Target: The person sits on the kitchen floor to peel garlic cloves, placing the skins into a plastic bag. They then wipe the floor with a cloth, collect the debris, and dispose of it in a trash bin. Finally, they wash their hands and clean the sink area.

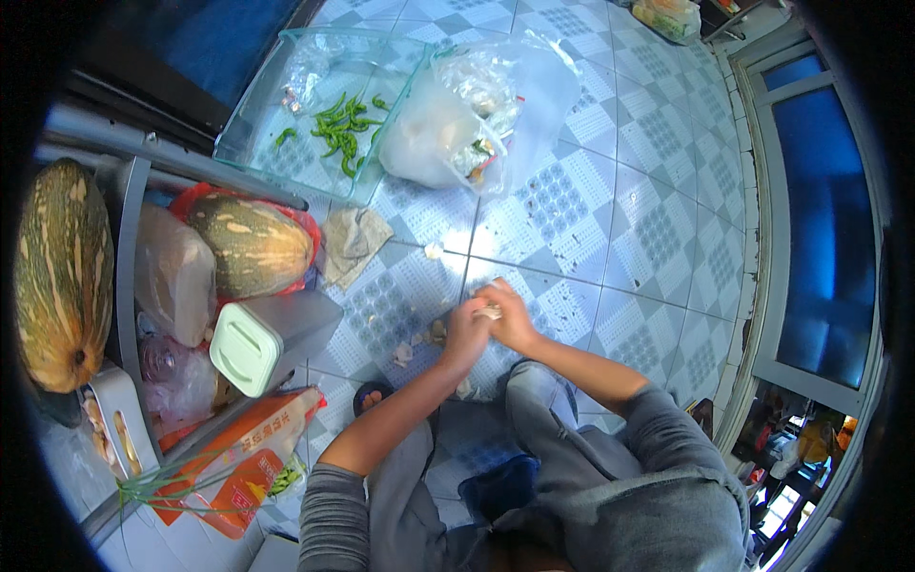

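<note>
My left hand (467, 332) and my right hand (513, 320) meet above the tiled floor, between my knees and slightly forward of them. Pinched between their fingers is a small pale piece (488, 312), which looks like garlic; the fingers hide most of it. Papery whitish peelings (403, 354) lie on the tiles left of my left hand, beside some brownish bits (434, 333). Farther forward, a small white piece (433, 250) rests on the floor.
A clear bin (286, 161) holds green chili peppers (347, 129), beside a white plastic bag (422, 146). A crumpled cloth (354, 243) lies nearby. At left, a metal shelf (132, 272) bears pumpkins (64, 272), and a green-lidded container (246, 349) is there. A framed glass door (822, 236) stands right.
</note>
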Motion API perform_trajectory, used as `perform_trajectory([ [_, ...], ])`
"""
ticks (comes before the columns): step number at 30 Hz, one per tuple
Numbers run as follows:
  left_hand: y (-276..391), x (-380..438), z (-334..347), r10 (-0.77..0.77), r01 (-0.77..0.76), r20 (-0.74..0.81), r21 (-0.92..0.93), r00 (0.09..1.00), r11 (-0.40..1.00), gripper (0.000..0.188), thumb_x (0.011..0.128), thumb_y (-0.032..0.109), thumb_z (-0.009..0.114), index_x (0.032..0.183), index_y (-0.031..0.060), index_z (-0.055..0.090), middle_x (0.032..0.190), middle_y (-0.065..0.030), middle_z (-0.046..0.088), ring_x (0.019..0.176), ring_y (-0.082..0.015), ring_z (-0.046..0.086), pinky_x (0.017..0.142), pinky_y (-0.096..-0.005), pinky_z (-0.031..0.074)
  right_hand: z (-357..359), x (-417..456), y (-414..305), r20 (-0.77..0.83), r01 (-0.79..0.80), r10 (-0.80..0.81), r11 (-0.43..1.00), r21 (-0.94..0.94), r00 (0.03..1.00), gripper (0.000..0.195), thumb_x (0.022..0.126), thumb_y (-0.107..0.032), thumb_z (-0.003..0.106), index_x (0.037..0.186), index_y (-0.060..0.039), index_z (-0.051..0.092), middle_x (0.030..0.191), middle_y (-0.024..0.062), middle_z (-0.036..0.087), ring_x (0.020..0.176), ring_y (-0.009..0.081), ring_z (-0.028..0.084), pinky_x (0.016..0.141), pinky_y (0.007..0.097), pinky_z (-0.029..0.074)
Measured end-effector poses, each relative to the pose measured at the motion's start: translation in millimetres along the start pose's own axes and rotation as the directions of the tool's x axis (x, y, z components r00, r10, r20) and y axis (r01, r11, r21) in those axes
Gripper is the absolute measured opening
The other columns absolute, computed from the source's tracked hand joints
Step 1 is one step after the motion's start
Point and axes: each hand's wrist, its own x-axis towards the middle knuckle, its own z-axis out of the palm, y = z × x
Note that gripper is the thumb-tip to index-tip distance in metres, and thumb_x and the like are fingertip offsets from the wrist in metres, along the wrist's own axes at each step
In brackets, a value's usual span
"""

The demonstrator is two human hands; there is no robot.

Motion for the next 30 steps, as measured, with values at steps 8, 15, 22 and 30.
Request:
perform_trajectory([
  [8, 215, 74, 92, 0.677, -0.661, 0.036, 0.258, 0.735, 0.705, 0.045, 0.086, 0.010, 0.059, 0.128, -0.0014, 0.045, 0.122, -0.0241, 0.049, 0.117, -0.0389, 0.044, 0.103, -0.0480, 0.035, -129, 134, -19, -0.425, 0.160, -0.207, 0.977, -0.143, 0.881, 0.032, 0.072, -0.010, 0.070, 0.103, -0.0071, 0.064, 0.096, 0.0140, 0.057, 0.090, 0.0331, 0.057, 0.075, 0.0391, 0.048],
  [15, 255, 147, 51, 0.314, -0.240, -0.119, 0.417, 0.942, 0.877, 0.084, 0.082, 0.007, 0.057, 0.156, 0.0141, 0.017, 0.150, -0.0432, 0.002, 0.145, -0.0510, 0.008, 0.118, -0.0457, 0.018, -135, 275, 11, -0.049, -0.032, 0.002, 0.789, -0.614, 0.999, 0.066, 0.077, -0.023, 0.070, 0.140, -0.0271, 0.049, 0.141, 0.0300, 0.038, 0.116, 0.0453, 0.053, 0.092, 0.0471, 0.050],
  [22, 219, 61, -31, 0.355, -0.365, 0.325, -0.033, 0.877, 0.931, 0.049, 0.090, 0.005, 0.052, 0.138, 0.0023, 0.049, 0.139, -0.0157, 0.053, 0.132, -0.0271, 0.047, 0.106, -0.0377, 0.041, -121, 232, -23, -0.303, 0.074, -0.322, 0.785, -0.615, 0.897, 0.045, 0.082, -0.015, 0.066, 0.125, -0.0062, 0.057, 0.126, 0.0214, 0.055, 0.109, 0.0404, 0.056, 0.092, 0.0470, 0.047],
  [30, 51, -22, -124, -0.234, 0.234, 0.050, -0.003, 0.971, 0.972, 0.035, 0.090, 0.010, 0.055, 0.124, 0.0018, 0.058, 0.112, -0.0072, 0.064, 0.101, -0.0174, 0.063, 0.086, -0.0327, 0.051, -26, 85, 2, 0.015, 0.282, -0.287, 0.929, -0.237, 0.958, 0.027, 0.076, 0.000, 0.059, 0.103, -0.0038, 0.061, 0.096, 0.0155, 0.057, 0.095, 0.0357, 0.057, 0.082, 0.0429, 0.048],
])
